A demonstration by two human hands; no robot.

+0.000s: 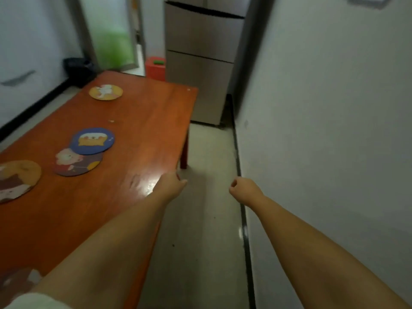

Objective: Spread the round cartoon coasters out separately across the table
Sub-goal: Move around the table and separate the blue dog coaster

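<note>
Orange table (133, 121) edge meets the curled left hand (172, 184); right hand (242, 188) fisted, both empty.

Single head-worn wide view, angled forward and down, table (138, 121) left, wall (323, 130) right

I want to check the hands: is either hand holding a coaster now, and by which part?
No coaster is held. The left hand and the right hand are both loosely curled and empty, beyond the table edge.
</note>
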